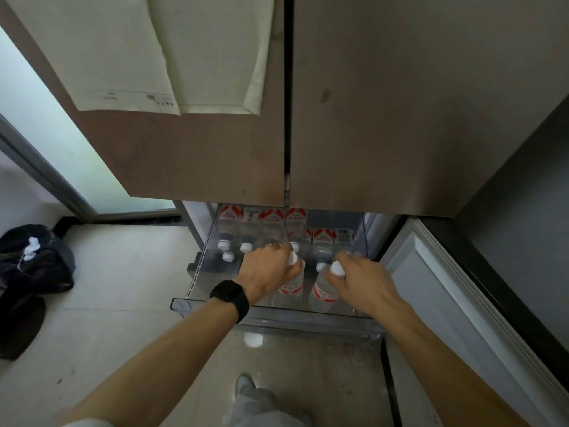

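Two bottles (291, 289) lie front-to-back, caps toward the fridge. Left hand (268, 269) and right hand (360, 282) each clasp one neck.

Left hand (271, 268) gripping one bottle (292, 280), right hand (360, 280) gripping another bottle (323, 291), both over pulled-out fridge drawer (197, 266)

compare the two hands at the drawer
The left hand wears a black watch; the right hand has a bare wrist. The left hand reaches slightly further back in the drawer than the right hand. Each grips a white-capped bottle near its top: the left bottle and the right bottle.
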Motion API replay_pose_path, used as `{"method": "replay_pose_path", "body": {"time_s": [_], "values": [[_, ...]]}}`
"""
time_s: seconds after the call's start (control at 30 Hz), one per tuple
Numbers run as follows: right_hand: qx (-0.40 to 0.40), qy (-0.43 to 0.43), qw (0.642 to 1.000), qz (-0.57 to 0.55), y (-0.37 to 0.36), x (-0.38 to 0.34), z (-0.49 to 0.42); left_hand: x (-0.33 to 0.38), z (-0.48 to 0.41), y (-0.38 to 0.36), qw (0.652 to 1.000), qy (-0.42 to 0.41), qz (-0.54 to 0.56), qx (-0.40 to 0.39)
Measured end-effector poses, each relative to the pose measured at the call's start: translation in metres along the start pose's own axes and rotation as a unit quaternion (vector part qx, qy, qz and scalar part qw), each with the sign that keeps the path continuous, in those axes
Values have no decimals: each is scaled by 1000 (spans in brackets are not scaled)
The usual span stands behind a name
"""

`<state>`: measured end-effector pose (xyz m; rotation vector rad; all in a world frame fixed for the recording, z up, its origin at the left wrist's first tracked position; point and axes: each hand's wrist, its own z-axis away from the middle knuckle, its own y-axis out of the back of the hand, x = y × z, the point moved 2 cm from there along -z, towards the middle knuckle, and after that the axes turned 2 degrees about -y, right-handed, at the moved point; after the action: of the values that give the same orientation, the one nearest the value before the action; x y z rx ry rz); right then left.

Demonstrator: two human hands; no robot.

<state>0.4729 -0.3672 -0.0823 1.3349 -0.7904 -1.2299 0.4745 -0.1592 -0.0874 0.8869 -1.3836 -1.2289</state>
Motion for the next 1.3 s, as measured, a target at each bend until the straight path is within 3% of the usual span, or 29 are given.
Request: {"method": "replay_pose_path", "body": {"time_s": [0.17,0.4,0.67,0.83,1.03,1.3], "values": [[25,20,995,-97,-23,-6,-4,-9,2,-16,995,19,98,5],[50,-64,971,-224,-45,6,2,-20,5,-29,983,28,179,-34],[-27,-93,943,-319,-89,13,-16,-16,1,-53,949,68,301,-69],[-21,-92,919,-383,-90,5,-20,-9,-4,-60,942,82,319,-56],[-42,-137,928,-343,-101,5,-28,-13,-4,-64,955,75,284,-52],[7,-149,928,-340,-83,0,-16,-21,14,-56,953,54,297,3]]}}
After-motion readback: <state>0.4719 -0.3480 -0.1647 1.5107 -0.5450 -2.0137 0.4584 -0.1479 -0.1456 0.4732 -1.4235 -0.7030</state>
